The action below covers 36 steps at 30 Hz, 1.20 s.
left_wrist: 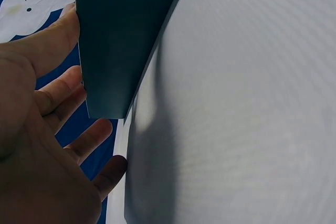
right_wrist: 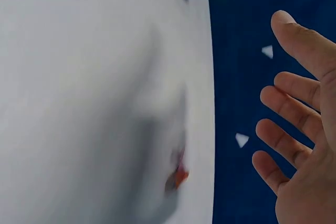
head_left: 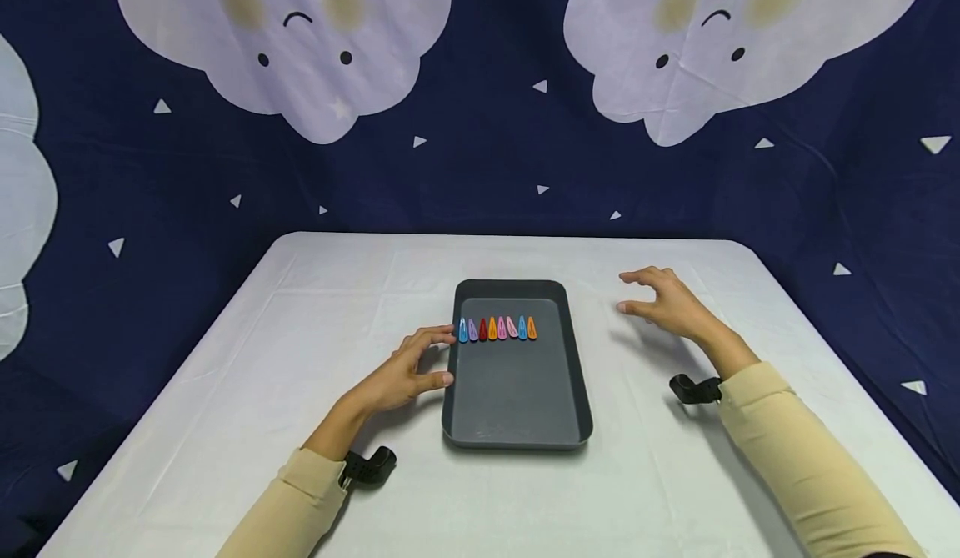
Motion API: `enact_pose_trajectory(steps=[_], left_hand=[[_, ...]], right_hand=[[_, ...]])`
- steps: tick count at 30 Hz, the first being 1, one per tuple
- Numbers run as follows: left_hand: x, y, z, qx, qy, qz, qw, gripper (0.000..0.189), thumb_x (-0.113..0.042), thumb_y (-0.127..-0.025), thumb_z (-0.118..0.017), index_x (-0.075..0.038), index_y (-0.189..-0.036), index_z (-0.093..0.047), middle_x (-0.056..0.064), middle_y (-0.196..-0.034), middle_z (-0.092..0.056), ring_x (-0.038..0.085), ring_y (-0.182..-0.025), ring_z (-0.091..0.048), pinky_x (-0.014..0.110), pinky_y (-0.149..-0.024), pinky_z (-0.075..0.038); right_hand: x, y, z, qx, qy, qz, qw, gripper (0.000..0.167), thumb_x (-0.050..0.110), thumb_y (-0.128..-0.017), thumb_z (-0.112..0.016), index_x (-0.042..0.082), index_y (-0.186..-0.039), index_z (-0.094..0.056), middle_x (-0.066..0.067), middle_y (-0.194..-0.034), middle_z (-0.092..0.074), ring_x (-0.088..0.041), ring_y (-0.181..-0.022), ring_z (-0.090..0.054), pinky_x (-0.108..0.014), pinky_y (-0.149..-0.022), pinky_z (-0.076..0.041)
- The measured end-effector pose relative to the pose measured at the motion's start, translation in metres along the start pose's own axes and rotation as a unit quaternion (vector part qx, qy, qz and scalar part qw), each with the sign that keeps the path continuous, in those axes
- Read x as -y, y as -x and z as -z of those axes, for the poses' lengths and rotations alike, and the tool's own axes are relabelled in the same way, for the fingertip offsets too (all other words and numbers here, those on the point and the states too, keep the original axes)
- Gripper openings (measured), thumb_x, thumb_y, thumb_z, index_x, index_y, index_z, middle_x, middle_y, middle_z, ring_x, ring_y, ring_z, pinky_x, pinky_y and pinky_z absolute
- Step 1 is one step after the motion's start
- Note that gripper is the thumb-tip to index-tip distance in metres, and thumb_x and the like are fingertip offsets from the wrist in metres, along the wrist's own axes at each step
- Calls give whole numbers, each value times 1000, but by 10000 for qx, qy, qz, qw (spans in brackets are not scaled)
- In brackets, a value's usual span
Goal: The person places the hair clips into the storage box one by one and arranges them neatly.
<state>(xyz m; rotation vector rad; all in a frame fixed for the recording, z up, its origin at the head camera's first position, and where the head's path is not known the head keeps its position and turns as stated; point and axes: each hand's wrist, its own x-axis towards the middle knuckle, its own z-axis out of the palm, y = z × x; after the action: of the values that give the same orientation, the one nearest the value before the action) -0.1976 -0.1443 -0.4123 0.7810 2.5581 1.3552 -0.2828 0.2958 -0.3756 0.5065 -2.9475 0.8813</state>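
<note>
A dark grey rectangular tray lies on the white table. Across its upper part several snap hair clips stand side by side in one row, from a blue clip at the left end through purple, red, orange and pink to an orange clip at the right end. My left hand rests its thumb and fingertips at the tray's left rim, fingers spread. In the left wrist view the tray's outer wall rises beside the fingers. Off to the right of the tray, my right hand hovers with relaxed fingers, holding nothing.
In the right wrist view a small blurred red-orange thing lies on the table; its kind is unclear. White cloth covers the table. A dark blue cloth with clouds hangs behind it. Each wrist carries a black camera.
</note>
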Motion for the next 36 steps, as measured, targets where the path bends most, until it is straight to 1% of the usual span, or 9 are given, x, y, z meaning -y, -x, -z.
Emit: enact_pose_trajectory(steps=[2,4,7,10,11,14,18,28,36], left_hand=[[0,0,0,-6,-3,-4,10000,55,-25,-85,-69,-10,-133,-47,4,-152,-33,33,-139,-24,63,-109,-15],[-1,0,0,-12,-8,-16,10000,55,-25,-85,-69,-9,-133,-47,5,-152,-33,34,-139,-24,63,-109,-14],[-1,0,0,-17,4,-19,10000,55,-25,-85,-69,-9,-133,-47,5,-152,-33,34,-139,-24,63,-109,-14],[-1,0,0,-15,19,-18,10000,55,-24,-85,-69,-9,-133,-47,5,-152,-33,34,-139,-23,63,-109,-14],[-1,0,0,-15,27,-14,10000,55,-24,-85,-69,-9,-133,-47,4,-152,-33,34,-139,-23,63,-109,-14],[-1,0,0,-14,55,0,10000,55,-24,-85,-69,-9,-133,-47,4,-152,-33,33,-139,-23,62,-109,-15],[-1,0,0,-18,66,10,10000,55,-24,-85,-69,-10,-133,-47,4,-152,-33,33,-139,-24,62,-109,-15],[-2,1,0,-29,3,7,10000,55,-25,-85,-69,-10,-133,-47,4,-152,-33,34,-139,-24,64,-109,-13],[-1,1,0,0,15,-26,10000,55,-25,-85,-69,-10,-133,-46,4,-152,-33,34,-139,-23,63,-109,-16]], right_hand=[[-8,2,2,108,-6,-153,9998,67,44,-84,-68,7,-136,-49,-22,-132,-49,-36,-112,-42,-41,-79,-45],[-15,4,3,185,-12,-242,9995,69,46,-84,-67,6,-137,-47,-24,-131,-48,-36,-109,-42,-40,-78,-44],[-25,7,5,229,-20,-329,9992,70,46,-85,-66,5,-138,-46,-24,-122,-55,-36,-114,-40,-46,-88,-38],[-34,9,7,250,-58,-398,9989,69,44,-86,-66,5,-138,-45,-22,-105,-66,-38,-121,-37,-51,-93,-33],[-36,10,8,244,-56,-401,9989,68,43,-86,-66,4,-138,-45,-22,-104,-67,-38,-122,-36,-53,-95,-32],[-44,13,9,247,-26,-439,9987,67,41,-86,-67,4,-137,-45,-23,-113,-64,-41,-123,-36,-56,-97,-31],[-53,17,9,236,56,-460,9986,66,39,-85,-68,3,-136,-47,-26,-132,-51,-43,-123,-37,-58,-99,-30],[-66,21,8,245,243,-329,9989,58,30,-84,-70,1,-131,-52,-27,-128,-53,-39,-111,-43,-53,-94,-31],[-72,24,6,368,352,-454,9977,60,32,-83,-71,3,-131,-52,-26,-135,-48,-43,-116,-37,-58,-95,-29]])
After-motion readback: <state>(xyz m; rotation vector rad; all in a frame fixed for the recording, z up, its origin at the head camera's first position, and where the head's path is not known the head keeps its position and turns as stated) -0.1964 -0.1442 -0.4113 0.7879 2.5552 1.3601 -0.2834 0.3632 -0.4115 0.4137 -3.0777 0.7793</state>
